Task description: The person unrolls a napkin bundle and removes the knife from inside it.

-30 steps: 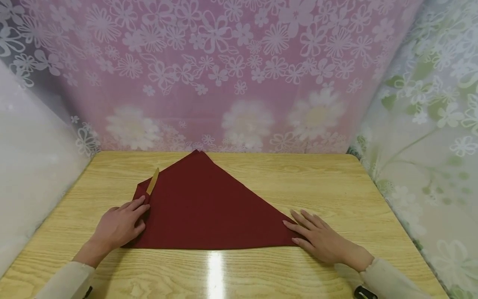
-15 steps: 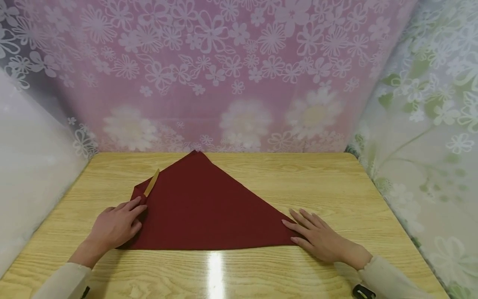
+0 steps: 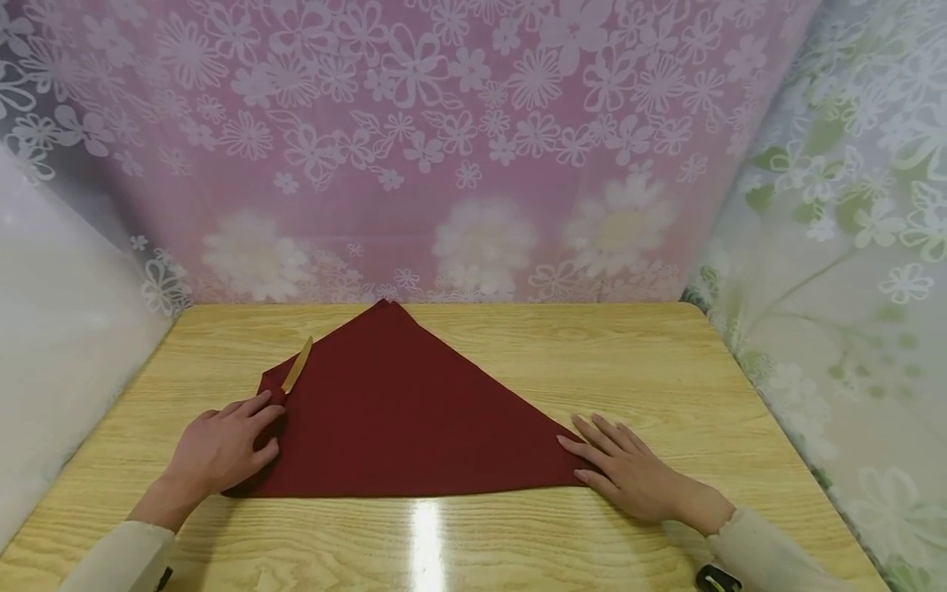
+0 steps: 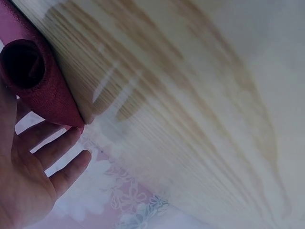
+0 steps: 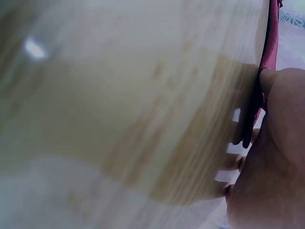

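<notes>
A dark red cloth napkin (image 3: 399, 411) lies in a folded, roughly triangular shape, its peak pointing to the far side. Its left edge is rolled up, and the hollow end of the roll (image 4: 24, 64) faces the left wrist view. From the roll sticks a gold knife blade (image 3: 299, 366), slanting over the cloth; the rest of it is hidden. My left hand (image 3: 222, 448) grips the roll, fingers over its top and thumb on the near side. At the right corner my right hand (image 3: 632, 473) rests flat, straight fingertips touching the napkin.
The wooden table (image 3: 481, 543) has a glossy top with a bright reflection near its front. Behind it hangs a pink floral curtain (image 3: 459, 148). Pale sheets enclose the left and right sides, the right one (image 3: 836, 288) flowered.
My left hand has shifted a little to the left with the rolled edge, and the napkin's near left end has moved out that way. The right hand stays in place.
</notes>
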Available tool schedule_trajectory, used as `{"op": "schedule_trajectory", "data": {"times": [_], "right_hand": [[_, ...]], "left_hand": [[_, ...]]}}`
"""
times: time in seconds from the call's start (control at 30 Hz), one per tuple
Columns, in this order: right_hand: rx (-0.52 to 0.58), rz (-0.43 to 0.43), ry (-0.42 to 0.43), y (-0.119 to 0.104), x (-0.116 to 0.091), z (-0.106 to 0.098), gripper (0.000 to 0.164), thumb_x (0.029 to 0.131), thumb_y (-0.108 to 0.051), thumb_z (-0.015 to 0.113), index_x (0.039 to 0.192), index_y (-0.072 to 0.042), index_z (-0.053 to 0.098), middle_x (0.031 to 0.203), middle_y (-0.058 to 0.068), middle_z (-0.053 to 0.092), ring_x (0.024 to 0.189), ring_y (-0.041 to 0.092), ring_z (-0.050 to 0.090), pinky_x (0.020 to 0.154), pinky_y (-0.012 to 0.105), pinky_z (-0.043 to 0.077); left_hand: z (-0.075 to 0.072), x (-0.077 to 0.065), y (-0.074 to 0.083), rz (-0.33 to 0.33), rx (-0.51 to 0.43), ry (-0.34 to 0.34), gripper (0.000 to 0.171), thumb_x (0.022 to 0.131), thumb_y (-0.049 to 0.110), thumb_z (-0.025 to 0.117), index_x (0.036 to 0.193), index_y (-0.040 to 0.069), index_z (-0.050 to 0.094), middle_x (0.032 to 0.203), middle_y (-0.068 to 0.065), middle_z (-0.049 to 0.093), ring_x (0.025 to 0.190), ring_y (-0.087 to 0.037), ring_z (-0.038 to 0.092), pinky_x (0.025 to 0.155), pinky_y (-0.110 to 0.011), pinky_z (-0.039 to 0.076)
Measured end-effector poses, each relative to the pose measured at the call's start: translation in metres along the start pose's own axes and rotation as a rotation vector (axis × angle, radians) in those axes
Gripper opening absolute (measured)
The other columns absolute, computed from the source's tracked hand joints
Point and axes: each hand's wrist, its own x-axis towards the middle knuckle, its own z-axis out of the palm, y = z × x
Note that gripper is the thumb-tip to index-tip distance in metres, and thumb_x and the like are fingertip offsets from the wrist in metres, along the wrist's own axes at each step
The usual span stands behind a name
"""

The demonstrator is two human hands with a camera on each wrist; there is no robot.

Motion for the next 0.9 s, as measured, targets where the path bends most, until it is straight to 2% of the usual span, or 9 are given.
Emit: {"op": "schedule_trajectory", "data": {"times": [0.3,0.47,0.7,0.9], "right_hand": [[0.03,0.022,-0.019,0.0005,-0.0005,-0.0005,0.048,0.102,-0.032,0.046,0.147,-0.019,0.041,0.154,0.015,0.025,0.138,0.043,0.021,0.102,0.065,0.018],[0.042,0.067,-0.06,0.0022,-0.0008,0.0009,0.048,0.102,-0.035,0.043,0.148,-0.021,0.039,0.157,0.01,0.021,0.141,0.038,0.016,0.105,0.063,0.015],[0.019,0.034,-0.041,-0.0015,0.0008,-0.0039,0.047,0.103,-0.032,0.043,0.148,-0.018,0.04,0.155,0.015,0.024,0.138,0.043,0.02,0.103,0.065,0.018],[0.024,0.017,-0.045,-0.0004,-0.0003,-0.0024,0.047,0.103,-0.033,0.043,0.147,-0.017,0.04,0.155,0.015,0.023,0.138,0.044,0.02,0.101,0.066,0.019]], "left_hand": [[0.0019,0.0016,0.0041,-0.019,-0.012,-0.004,0.041,0.083,0.022,0.066,0.121,0.008,0.063,0.127,-0.021,0.057,0.101,-0.036,0.062,0.071,-0.053,0.049],[0.001,0.0054,0.0072,-0.021,0.004,0.009,0.038,0.08,0.019,0.067,0.116,0.008,0.064,0.122,-0.022,0.06,0.088,-0.034,0.065,0.064,-0.049,0.05],[0.0001,0.009,0.0091,-0.025,0.011,0.036,0.036,0.076,0.014,0.069,0.111,0.007,0.064,0.115,-0.023,0.063,0.072,-0.032,0.065,0.051,-0.043,0.048],[0.0036,0.0078,0.0064,-0.1,-0.063,0.039,0.037,0.077,0.016,0.071,0.111,0.005,0.065,0.115,-0.021,0.063,0.056,-0.025,0.059,0.042,-0.034,0.041]]}}
